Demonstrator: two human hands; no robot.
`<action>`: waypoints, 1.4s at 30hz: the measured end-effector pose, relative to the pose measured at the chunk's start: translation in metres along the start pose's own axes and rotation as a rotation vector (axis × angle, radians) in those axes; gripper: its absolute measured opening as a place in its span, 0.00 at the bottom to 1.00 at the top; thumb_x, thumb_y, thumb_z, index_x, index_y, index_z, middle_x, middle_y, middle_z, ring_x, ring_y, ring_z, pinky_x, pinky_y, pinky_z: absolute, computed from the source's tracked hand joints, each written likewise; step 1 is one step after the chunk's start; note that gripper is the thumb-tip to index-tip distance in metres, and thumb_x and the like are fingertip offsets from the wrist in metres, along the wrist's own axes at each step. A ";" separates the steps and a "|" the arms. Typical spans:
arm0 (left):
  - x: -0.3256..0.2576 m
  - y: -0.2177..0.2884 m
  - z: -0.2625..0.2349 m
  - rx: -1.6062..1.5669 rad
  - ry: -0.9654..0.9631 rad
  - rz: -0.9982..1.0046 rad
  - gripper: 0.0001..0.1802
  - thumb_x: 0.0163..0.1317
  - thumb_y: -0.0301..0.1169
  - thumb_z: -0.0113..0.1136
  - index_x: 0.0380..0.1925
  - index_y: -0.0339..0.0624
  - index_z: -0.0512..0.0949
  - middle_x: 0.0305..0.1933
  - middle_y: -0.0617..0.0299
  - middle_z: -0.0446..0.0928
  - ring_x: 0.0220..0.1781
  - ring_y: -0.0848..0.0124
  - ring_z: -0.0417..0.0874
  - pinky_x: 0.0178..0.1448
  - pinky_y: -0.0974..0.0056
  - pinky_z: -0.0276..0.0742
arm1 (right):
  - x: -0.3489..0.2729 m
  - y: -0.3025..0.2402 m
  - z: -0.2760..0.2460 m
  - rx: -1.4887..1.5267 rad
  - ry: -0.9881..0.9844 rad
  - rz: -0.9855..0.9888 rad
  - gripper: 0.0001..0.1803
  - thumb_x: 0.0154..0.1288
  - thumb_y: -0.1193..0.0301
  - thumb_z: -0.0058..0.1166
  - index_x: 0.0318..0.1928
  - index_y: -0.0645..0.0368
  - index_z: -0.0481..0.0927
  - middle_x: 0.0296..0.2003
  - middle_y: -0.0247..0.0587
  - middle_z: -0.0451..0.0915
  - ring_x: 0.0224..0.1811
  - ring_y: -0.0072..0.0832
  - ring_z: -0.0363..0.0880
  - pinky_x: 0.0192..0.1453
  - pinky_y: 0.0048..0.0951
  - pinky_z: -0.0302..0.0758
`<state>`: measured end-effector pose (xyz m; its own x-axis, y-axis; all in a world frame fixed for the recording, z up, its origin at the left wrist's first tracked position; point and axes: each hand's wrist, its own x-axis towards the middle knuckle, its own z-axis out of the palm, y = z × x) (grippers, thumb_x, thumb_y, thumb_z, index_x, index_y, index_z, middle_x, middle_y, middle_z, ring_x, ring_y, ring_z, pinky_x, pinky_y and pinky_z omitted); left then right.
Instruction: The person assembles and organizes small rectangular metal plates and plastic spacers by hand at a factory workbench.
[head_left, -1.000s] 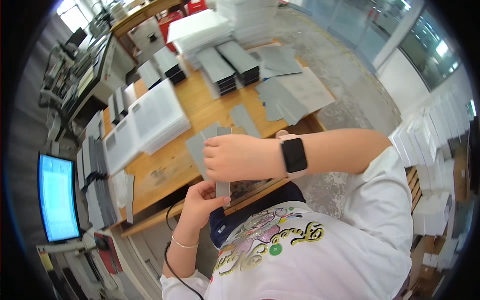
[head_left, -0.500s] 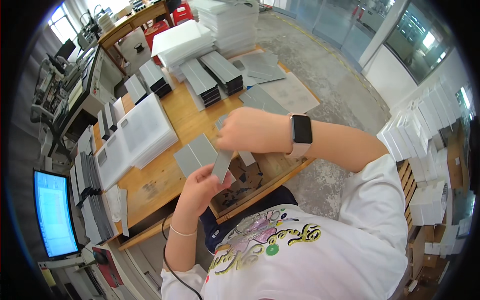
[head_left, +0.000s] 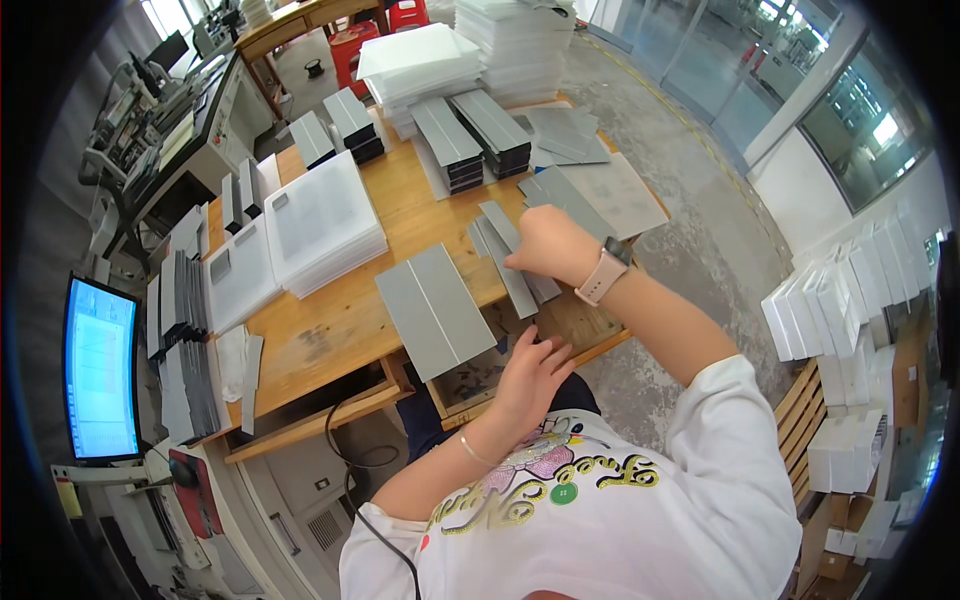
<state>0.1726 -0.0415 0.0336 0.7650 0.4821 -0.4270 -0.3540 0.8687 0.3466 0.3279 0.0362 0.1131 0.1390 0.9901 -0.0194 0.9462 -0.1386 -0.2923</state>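
Note:
A grey two-panel board (head_left: 435, 308) lies flat on the wooden table (head_left: 330, 335), its near end over the table's front edge. My left hand (head_left: 530, 375) is spread by the board's near right corner, fingertips touching it, holding nothing. My right hand (head_left: 545, 245), with a pink-strapped watch on the wrist, curls over a small pile of narrow grey strips (head_left: 505, 262) to the right of the board and grips one. Beneath the left hand there is a dark open tray (head_left: 470, 380) under the table edge.
Stacks of grey boards (head_left: 465, 140) and white sheets (head_left: 420, 60) fill the far side. A thick white stack (head_left: 320, 220) sits at the left, loose grey sheets (head_left: 600, 190) at the right. A lit monitor (head_left: 100, 370) stands far left. White boxes (head_left: 840, 310) line the right.
Both hands held grey pieces up above the table before. The two-panel board now lies flat, my left hand has dropped to its near corner, and my right hand has gone down onto the strips.

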 end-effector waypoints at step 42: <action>0.028 0.020 0.035 0.138 -0.127 0.285 0.31 0.53 0.26 0.42 0.60 0.36 0.52 0.56 0.52 0.60 0.60 0.58 0.61 0.64 0.53 0.55 | 0.011 0.047 0.005 0.850 -0.362 0.314 0.28 0.45 0.59 0.62 0.36 0.75 0.76 0.27 0.42 0.77 0.27 0.22 0.74 0.29 0.21 0.73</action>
<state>0.2058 -0.0144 0.0575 0.7095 0.6780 -0.1922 -0.4941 0.6730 0.5504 0.3722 0.0405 0.0946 0.1164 0.8776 -0.4651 0.3350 -0.4755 -0.8134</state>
